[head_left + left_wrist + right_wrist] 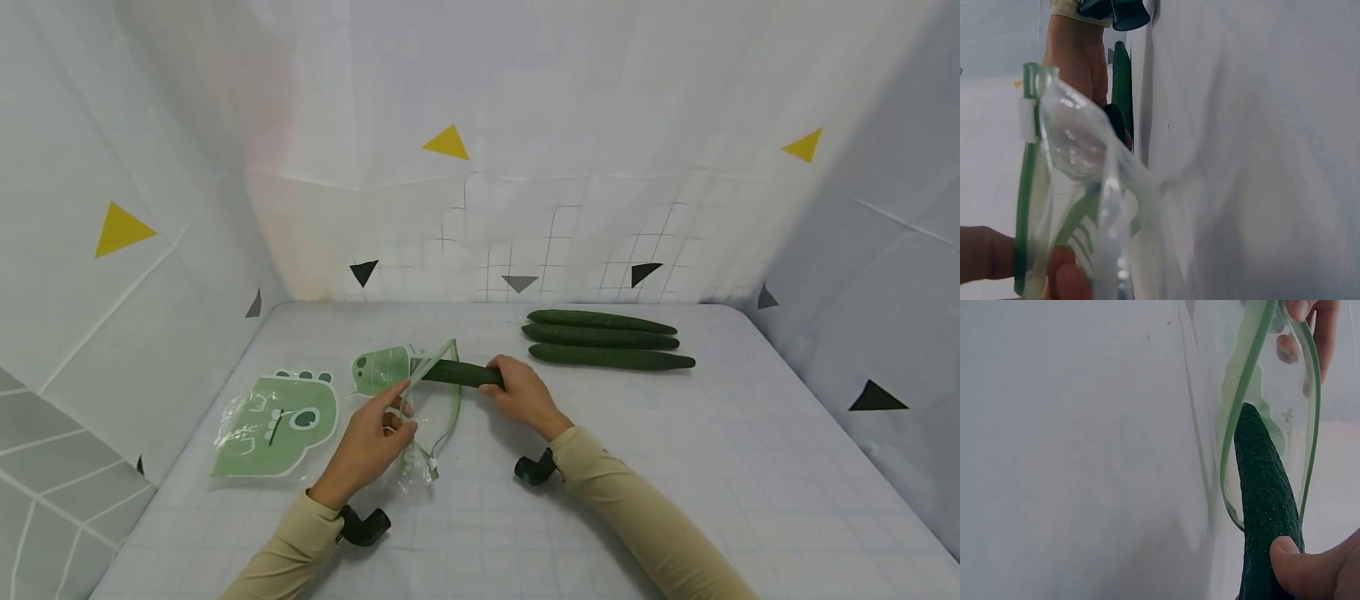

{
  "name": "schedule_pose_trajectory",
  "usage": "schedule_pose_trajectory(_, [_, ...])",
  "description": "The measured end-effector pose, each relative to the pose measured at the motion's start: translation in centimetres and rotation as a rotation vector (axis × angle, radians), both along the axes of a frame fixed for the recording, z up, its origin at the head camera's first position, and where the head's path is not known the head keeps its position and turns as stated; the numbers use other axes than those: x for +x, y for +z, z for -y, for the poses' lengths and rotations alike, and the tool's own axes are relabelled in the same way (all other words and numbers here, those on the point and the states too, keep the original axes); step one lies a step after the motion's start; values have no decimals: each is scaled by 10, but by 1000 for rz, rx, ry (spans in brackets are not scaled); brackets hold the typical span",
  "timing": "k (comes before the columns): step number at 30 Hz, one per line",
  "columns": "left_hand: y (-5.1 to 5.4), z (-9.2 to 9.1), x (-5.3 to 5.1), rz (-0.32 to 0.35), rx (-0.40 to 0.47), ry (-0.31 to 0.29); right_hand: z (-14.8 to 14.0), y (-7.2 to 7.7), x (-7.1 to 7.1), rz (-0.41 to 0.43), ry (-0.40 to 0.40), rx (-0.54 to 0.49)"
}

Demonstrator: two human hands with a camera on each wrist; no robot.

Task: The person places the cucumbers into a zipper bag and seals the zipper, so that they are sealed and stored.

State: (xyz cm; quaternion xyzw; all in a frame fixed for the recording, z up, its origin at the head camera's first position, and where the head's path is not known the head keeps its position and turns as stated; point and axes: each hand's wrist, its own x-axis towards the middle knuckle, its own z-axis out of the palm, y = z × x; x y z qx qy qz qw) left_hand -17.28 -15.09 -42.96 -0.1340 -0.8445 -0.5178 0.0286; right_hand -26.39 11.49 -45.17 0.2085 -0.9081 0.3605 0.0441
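A dark green cucumber [467, 373] is gripped near its right end by my right hand [525, 395]. Its other end lies within the open mouth of a clear zip bag [1239, 394] with a green rim, as the right wrist view shows. My left hand [375, 437] pinches the bag's rim between thumb and fingers, holding the mouth apart. In the left wrist view a white slider [1027, 119] sits on the green zip strip [1024, 206]. The bag's printed green end [381, 372] points left on the table.
Another green printed bag [281, 427], with a cartoon face, lies flat at the left. Three cucumbers [611, 357] lie side by side at the back right of the white table [675, 483]. White cloth walls [570, 125] stand behind and at both sides.
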Motion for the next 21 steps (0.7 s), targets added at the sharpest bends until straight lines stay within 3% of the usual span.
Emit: schedule_pose_trajectory(21, [4,-3,3,22,-4,-18,31,-2,-3,23,21,8])
